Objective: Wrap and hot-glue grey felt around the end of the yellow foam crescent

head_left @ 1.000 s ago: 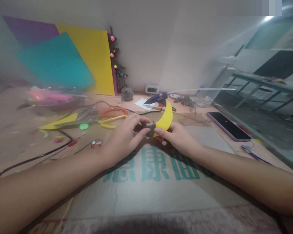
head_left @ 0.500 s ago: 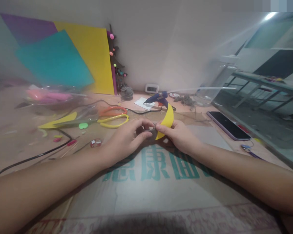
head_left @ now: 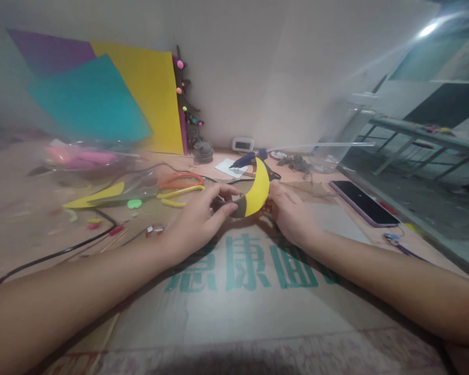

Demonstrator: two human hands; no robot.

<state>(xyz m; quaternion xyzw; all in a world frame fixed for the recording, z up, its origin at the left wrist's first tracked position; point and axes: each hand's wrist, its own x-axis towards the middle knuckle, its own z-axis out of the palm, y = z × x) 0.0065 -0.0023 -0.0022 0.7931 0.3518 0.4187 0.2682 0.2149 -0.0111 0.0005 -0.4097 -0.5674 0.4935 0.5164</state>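
Note:
A crescent-shaped piece (head_left: 258,188), yellow along most of its length and dark grey-brown at its lower left end, stands tilted above the cardboard. My left hand (head_left: 203,216) pinches the dark end between thumb and fingers. At the crescent's right edge, my right hand (head_left: 291,211) is closed, its fingertips partly hidden behind the yellow part. Behind the crescent lies a blue glue gun (head_left: 247,160), its nozzle over a white paper (head_left: 225,167). Left of my left hand are scissors (head_left: 182,180) with orange and yellow handles.
Printed cardboard (head_left: 234,312) covers the table under my arms. A phone (head_left: 363,202) lies at the right, near the table edge. Coloured sheets (head_left: 89,99) lean on the wall. A small clock (head_left: 243,144) stands at the back. A black cable (head_left: 58,253) runs across the left.
The crescent has turned, showing its yellow face and dark end more fully. My right thumb has moved from its front to behind its right edge. My left hand still pinches the dark end.

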